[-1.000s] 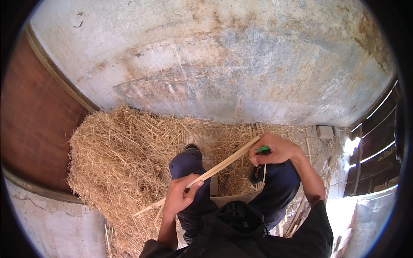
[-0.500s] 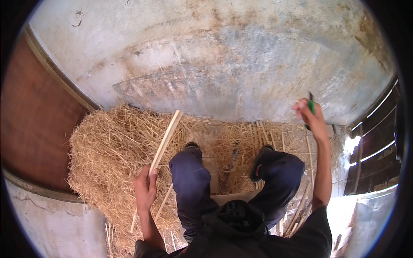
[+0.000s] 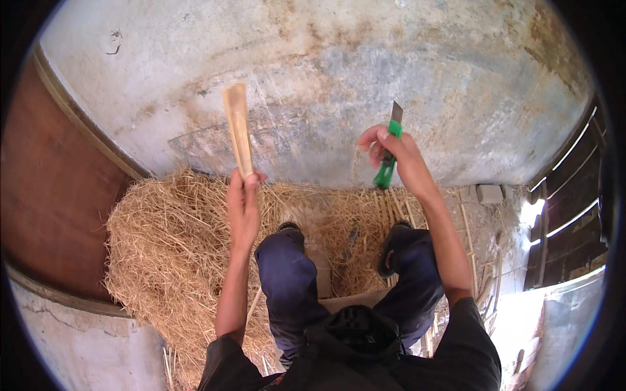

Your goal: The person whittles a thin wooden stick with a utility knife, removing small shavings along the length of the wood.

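Note:
My left hand (image 3: pixel 245 202) grips the lower end of a pale strip of split wood or bamboo (image 3: pixel 238 127), which stands nearly upright in front of the wall. The strip is wider at the top, and whether it is one piece or several cannot be made out. In my right hand (image 3: pixel 399 148) is a green utility knife (image 3: pixel 388 159), its blade out and pointing up. The fingers wrap round the knife's handle at its middle. Knife and strip are well apart, with bare wall between them.
A large heap of straw-like shavings (image 3: pixel 173 241) lies at the left by a brown door panel (image 3: pixel 59 195). The stained wall (image 3: pixel 313 98) rises ahead. Long thin sticks (image 3: pixel 469 241) and a grey block (image 3: pixel 489 193) lie at the right, near dark slats (image 3: pixel 567 221).
My left hand has lifted the strip up and away from the heap, turning it more upright. My right hand has come left and slightly up with the knife.

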Demonstrator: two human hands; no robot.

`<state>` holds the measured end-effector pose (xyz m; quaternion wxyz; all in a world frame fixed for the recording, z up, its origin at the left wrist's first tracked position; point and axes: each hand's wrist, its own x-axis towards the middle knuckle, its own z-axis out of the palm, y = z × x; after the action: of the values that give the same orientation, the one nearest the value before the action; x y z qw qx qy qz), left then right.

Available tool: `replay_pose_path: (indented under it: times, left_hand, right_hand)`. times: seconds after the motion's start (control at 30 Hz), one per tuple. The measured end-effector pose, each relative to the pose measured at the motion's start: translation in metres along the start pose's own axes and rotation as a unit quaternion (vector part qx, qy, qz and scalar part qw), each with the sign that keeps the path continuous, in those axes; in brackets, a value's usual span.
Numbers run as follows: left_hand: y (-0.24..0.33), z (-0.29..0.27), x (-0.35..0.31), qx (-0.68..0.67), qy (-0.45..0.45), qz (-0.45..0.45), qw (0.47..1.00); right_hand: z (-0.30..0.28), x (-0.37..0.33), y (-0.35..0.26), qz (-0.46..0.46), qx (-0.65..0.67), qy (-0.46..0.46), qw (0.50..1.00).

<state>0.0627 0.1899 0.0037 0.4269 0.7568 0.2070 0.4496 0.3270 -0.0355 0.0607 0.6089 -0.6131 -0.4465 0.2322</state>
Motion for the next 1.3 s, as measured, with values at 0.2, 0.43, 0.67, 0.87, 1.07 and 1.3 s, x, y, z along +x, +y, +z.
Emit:
replay_pose_path:
  times: [0.2, 0.43, 0.67, 0.87, 1.07, 1.3]
  left_hand:
    - [0.003, 0.07, 0.005, -0.196, -0.132, -0.068, 0.969]
    - [0.036, 0.122, -0.02, -0.384, -0.166, -0.245, 0.875]
    - [0.036, 0.135, -0.026, -0.368, -0.146, -0.234, 0.888]
    - [0.041, 0.122, -0.03, -0.214, -0.164, -0.095, 0.958]
    - [0.031, 0.103, -0.035, -0.272, -0.185, -0.103, 0.939]
    - [0.018, 0.067, -0.049, -0.33, -0.167, -0.115, 0.922]
  right_hand:
    - [0.037, -0.016, 0.014, -0.083, -0.017, -0.058, 0.995]
    - [0.048, -0.028, 0.03, -0.086, -0.075, -0.055, 0.992]
    - [0.045, -0.02, 0.043, -0.027, -0.253, -0.063, 0.965]
    - [0.052, -0.008, 0.037, -0.078, -0.23, -0.05, 0.969]
    - [0.071, -0.003, 0.016, -0.037, -0.241, -0.071, 0.967]
    - [0.084, -0.008, -0.005, 0.006, -0.275, -0.157, 0.949]
